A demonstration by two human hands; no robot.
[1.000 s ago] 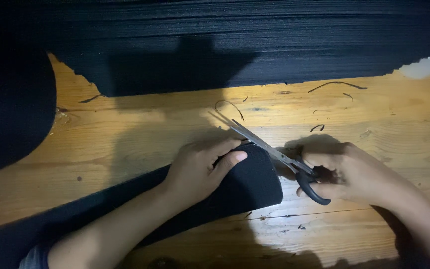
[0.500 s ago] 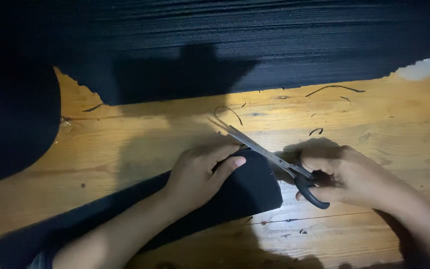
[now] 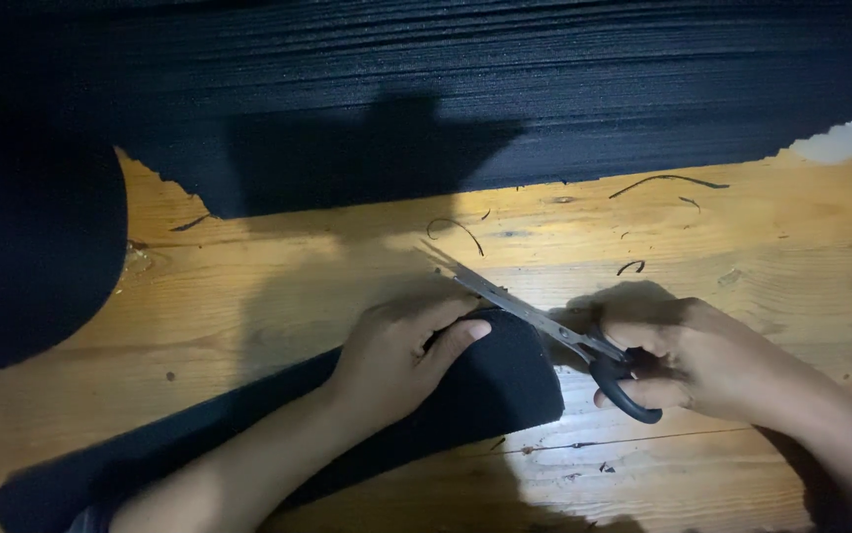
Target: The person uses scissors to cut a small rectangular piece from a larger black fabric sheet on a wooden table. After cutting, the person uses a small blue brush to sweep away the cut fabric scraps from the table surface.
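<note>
Left hand (image 3: 396,355): fingers pressed flat on black fabric strip (image 3: 505,380).
Right hand (image 3: 712,360): fingers gripped scissors (image 3: 544,326) at strip's top edge.
Desk (image 3: 742,237): bare wood beyond, thread scraps (image 3: 668,181).

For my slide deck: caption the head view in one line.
Right hand works scissors along a black fabric strip pinned by the left hand on a wooden surface.

Black ribbed fabric (image 3: 505,109), a black strip (image 3: 505,380), black-handled silver scissors (image 3: 544,321), golden knotty wooden table (image 3: 298,257).
</note>
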